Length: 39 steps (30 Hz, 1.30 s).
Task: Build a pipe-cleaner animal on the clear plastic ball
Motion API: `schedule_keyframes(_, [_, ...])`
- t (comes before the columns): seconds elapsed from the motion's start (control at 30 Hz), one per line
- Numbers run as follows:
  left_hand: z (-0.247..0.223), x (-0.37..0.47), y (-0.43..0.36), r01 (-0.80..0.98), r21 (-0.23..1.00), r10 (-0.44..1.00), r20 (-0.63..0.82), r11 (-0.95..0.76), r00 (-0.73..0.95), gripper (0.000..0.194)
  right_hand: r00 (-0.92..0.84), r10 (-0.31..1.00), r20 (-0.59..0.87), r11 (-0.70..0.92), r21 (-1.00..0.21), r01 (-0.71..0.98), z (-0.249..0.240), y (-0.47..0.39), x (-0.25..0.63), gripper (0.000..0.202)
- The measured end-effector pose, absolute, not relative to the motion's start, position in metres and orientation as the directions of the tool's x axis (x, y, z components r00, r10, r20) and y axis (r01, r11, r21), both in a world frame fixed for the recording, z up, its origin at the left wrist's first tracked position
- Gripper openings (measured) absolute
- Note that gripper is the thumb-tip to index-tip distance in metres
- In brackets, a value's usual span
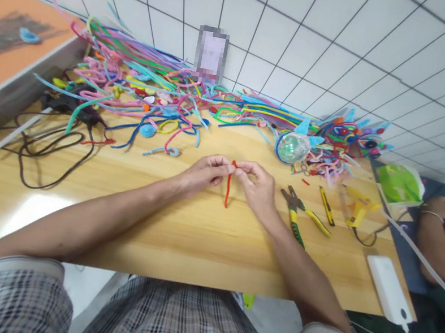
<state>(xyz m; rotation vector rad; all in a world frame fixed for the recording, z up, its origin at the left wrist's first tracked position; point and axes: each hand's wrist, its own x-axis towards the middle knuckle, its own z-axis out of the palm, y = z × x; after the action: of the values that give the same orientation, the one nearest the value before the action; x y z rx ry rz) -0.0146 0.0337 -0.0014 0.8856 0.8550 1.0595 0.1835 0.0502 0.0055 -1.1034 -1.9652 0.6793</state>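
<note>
Between my two hands hangs a short red pipe cleaner [227, 193], its lower end pointing down toward me above the wooden table [177, 227]. The fingertips of my left hand [209, 171] pinch it near its top. From the other side, my right hand [257, 183] also closes thumb and finger on its upper end, where a small red tip pokes up. Both hands almost touch. To the right of my right hand lie pliers [294, 205] with yellow and black handles, their jaws apart, and a yellow utility knife [326, 205].
Colourful pipe cleaners [148, 70] pile along the tiled wall. A clear ball with blue pointed pieces [292, 147] stands right of centre. At left are coiled black cables [49, 159]; at right, a yellow glue gun [359, 207], a white power strip [388, 287] and another person's arm [435, 244].
</note>
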Motion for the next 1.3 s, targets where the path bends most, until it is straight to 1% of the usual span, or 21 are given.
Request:
schedule_keyframes(0.03, [-0.002, -0.015, 0.034, -0.324, 0.922, 0.959, -0.133, 0.212, 0.25, 0.047, -0.328, 0.885, 0.33, 0.454, -0.767, 0.454, 0.006, 0.05, 0.183, 0.017])
schedule_keyframes(0.07, [-0.002, -0.016, 0.033, -0.306, 0.931, 0.96, -0.123, 0.199, 0.251, 0.048, -0.34, 0.879, 0.335, 0.466, -0.756, 0.46, 0.007, 0.051, 0.185, 0.017])
schedule_keyframes(0.1, [-0.001, -0.017, 0.033, -0.299, 0.932, 0.955, -0.124, 0.205, 0.269, 0.049, -0.359, 0.858, 0.367, 0.507, -0.713, 0.484, 0.009, 0.053, 0.188, 0.017])
schedule_keyframes(0.13, [0.0, -0.018, 0.033, -0.3, 0.924, 0.941, -0.14, 0.236, 0.308, 0.049, -0.378, 0.829, 0.413, 0.559, -0.645, 0.521, 0.012, 0.057, 0.192, 0.018])
schedule_keyframes(0.2, [0.003, -0.02, 0.033, -0.317, 0.885, 0.888, -0.194, 0.342, 0.417, 0.048, -0.403, 0.77, 0.494, 0.631, -0.495, 0.597, 0.015, 0.067, 0.201, 0.021])
schedule_keyframes(0.23, [0.004, -0.021, 0.033, -0.328, 0.861, 0.861, -0.215, 0.39, 0.46, 0.047, -0.407, 0.754, 0.515, 0.641, -0.445, 0.625, 0.015, 0.072, 0.206, 0.023])
schedule_keyframes(0.3, [0.005, -0.021, 0.033, -0.356, 0.827, 0.842, -0.234, 0.435, 0.487, 0.046, -0.402, 0.758, 0.513, 0.628, -0.411, 0.66, 0.013, 0.08, 0.211, 0.023])
schedule_keyframes(0.37, [0.004, -0.021, 0.034, -0.4, 0.818, 0.871, -0.229, 0.414, 0.434, 0.045, -0.386, 0.782, 0.489, 0.601, -0.428, 0.675, 0.01, 0.084, 0.213, 0.021])
schedule_keyframes(0.4, [0.003, -0.02, 0.035, -0.42, 0.818, 0.89, -0.225, 0.393, 0.396, 0.045, -0.376, 0.799, 0.469, 0.584, -0.459, 0.67, 0.009, 0.083, 0.212, 0.018])
schedule_keyframes(0.47, [0.0, -0.018, 0.036, -0.452, 0.822, 0.924, -0.214, 0.346, 0.318, 0.046, -0.361, 0.847, 0.389, 0.531, -0.585, 0.613, 0.009, 0.078, 0.207, 0.017])
schedule_keyframes(0.53, [-0.001, -0.016, 0.037, -0.479, 0.827, 0.948, -0.194, 0.296, 0.251, 0.048, -0.368, 0.894, 0.254, 0.423, -0.748, 0.511, 0.011, 0.068, 0.198, 0.021])
schedule_keyframes(0.57, [-0.001, -0.016, 0.037, -0.489, 0.829, 0.958, -0.181, 0.272, 0.224, 0.049, -0.379, 0.907, 0.185, 0.359, -0.809, 0.464, 0.012, 0.063, 0.193, 0.023])
schedule_keyframes(0.63, [-0.001, -0.015, 0.037, -0.5, 0.834, 0.97, -0.158, 0.231, 0.184, 0.047, -0.397, 0.912, 0.101, 0.275, -0.869, 0.411, 0.012, 0.052, 0.183, 0.023])
schedule_keyframes(0.7, [0.0, -0.014, 0.037, -0.506, 0.838, 0.977, -0.142, 0.205, 0.161, 0.043, -0.403, 0.909, 0.106, 0.281, -0.869, 0.408, 0.011, 0.045, 0.176, 0.016])
schedule_keyframes(0.77, [0.001, -0.015, 0.037, -0.505, 0.837, 0.976, -0.149, 0.21, 0.159, 0.038, -0.405, 0.903, 0.146, 0.331, -0.837, 0.435, 0.01, 0.042, 0.174, 0.01])
schedule_keyframes(0.87, [0.001, -0.015, 0.037, -0.501, 0.828, 0.967, -0.197, 0.252, 0.161, 0.034, -0.411, 0.89, 0.195, 0.396, -0.779, 0.486, 0.009, 0.043, 0.176, 0.012])
schedule_keyframes(0.97, [0.0, -0.015, 0.036, -0.506, 0.822, 0.965, -0.218, 0.261, 0.144, 0.03, -0.446, 0.867, 0.223, 0.448, -0.742, 0.5, 0.01, 0.047, 0.18, 0.012])
schedule_keyframes(1.1, [0.001, -0.015, 0.036, -0.501, 0.825, 0.965, -0.218, 0.262, 0.144, 0.029, -0.501, 0.832, 0.238, 0.5, -0.712, 0.492, 0.011, 0.051, 0.184, 0.013])
schedule_keyframes(1.2, [0.002, -0.017, 0.039, -0.529, 0.809, 0.967, -0.216, 0.256, 0.137, 0.028, -0.538, 0.811, 0.231, 0.523, -0.697, 0.49, 0.013, 0.056, 0.19, 0.013])
schedule_keyframes(1.3, [0.003, -0.021, 0.043, -0.569, 0.782, 0.966, -0.233, 0.255, 0.112, 0.028, -0.518, 0.818, 0.25, 0.524, -0.695, 0.492, 0.015, 0.063, 0.197, 0.014])
